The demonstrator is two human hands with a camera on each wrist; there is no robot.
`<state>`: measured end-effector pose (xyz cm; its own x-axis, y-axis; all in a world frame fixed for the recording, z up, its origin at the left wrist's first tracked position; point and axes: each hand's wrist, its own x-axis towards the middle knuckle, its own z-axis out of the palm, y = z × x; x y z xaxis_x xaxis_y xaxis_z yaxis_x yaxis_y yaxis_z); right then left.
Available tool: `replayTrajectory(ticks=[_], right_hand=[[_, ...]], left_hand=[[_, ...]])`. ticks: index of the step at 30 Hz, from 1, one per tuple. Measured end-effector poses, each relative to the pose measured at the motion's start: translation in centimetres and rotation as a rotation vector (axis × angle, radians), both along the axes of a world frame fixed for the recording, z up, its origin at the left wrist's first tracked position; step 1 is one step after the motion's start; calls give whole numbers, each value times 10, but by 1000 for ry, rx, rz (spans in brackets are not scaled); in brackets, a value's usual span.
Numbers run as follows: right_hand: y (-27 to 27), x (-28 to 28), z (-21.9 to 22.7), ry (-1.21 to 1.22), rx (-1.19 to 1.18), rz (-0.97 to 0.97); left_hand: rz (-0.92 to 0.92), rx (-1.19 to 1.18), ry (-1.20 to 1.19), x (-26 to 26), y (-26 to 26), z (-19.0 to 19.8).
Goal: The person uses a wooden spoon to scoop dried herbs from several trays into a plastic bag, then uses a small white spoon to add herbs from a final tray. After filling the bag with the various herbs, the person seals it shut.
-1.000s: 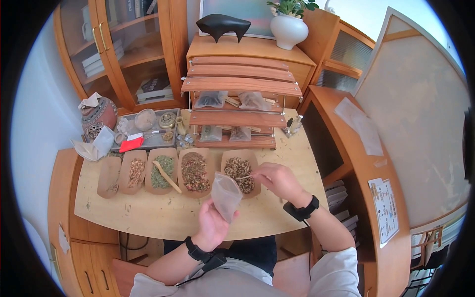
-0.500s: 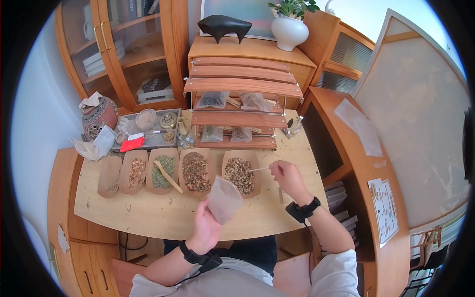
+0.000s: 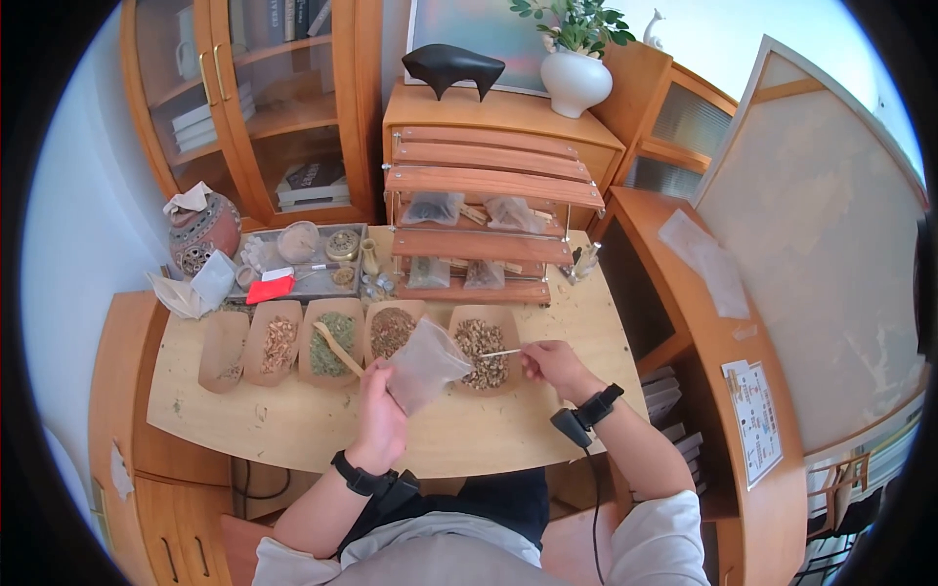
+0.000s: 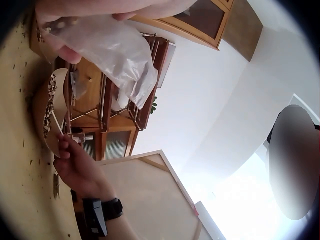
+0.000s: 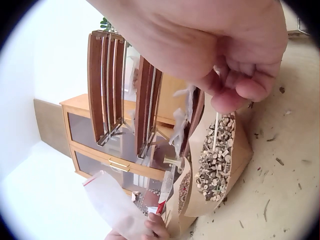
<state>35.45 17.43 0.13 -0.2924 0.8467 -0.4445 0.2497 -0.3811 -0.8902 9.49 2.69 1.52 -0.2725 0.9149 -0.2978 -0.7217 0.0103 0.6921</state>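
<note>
My left hand (image 3: pixel 381 415) holds a translucent plastic bag (image 3: pixel 427 369) by its lower part, tilted with its wide end toward the right. The bag overlaps a paper tray of reddish dried flakes (image 3: pixel 392 332) in the head view. My right hand (image 3: pixel 557 367) pinches a thin pale stick-like handle (image 5: pixel 216 132) between thumb and fingers. The handle's far end is hidden among chopped dried brown pieces (image 5: pixel 214 167) in the rightmost paper tray (image 3: pixel 493 313). The right wrist view shows the fingertips close above that tray's edge.
Left along the row, more paper trays hold green leaves (image 3: pixel 327 363), orange-brown bits (image 3: pixel 280 344) and a few scraps; a wooden scoop (image 3: pixel 335 347) lies across the green ones. Behind stands a slatted wooden rack (image 3: pixel 479 244) with filled bags. A grey tray (image 3: pixel 322 290) of small vessels sits back left.
My left hand has shifted left and tipped the bag further over toward the right. My right hand pulled away from the rightmost tray, then came slightly back toward it, still pinching the handle.
</note>
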Motion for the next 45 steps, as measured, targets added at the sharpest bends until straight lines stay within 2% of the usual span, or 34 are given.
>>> replayTrajectory(ticks=[8,18,24,27,30,33,36,41,45], right_hand=[[0,11,11,174,-100,-12],[-5,13,105,208,61,-13],[-24,-8,134,57,164,53],[-34,-15,130,-36,309,120],[-50,-20,132,-16,541,114],[-49,-11,132,-35,693,33],[-29,7,113,-85,654,-21],[-5,28,38,-276,590,7],[-5,20,17,-264,474,28]], left_hand=[[30,-20,10,-1,9,-10],[-17,-30,29,4,14,-14],[-53,-8,-22,11,17,-8],[-88,30,-72,12,19,-12],[-112,31,-107,13,19,-12],[-113,27,-106,10,21,-18],[-105,21,-111,6,22,-22],[-35,-10,-89,3,17,-21],[7,-12,-47,0,15,-28]])
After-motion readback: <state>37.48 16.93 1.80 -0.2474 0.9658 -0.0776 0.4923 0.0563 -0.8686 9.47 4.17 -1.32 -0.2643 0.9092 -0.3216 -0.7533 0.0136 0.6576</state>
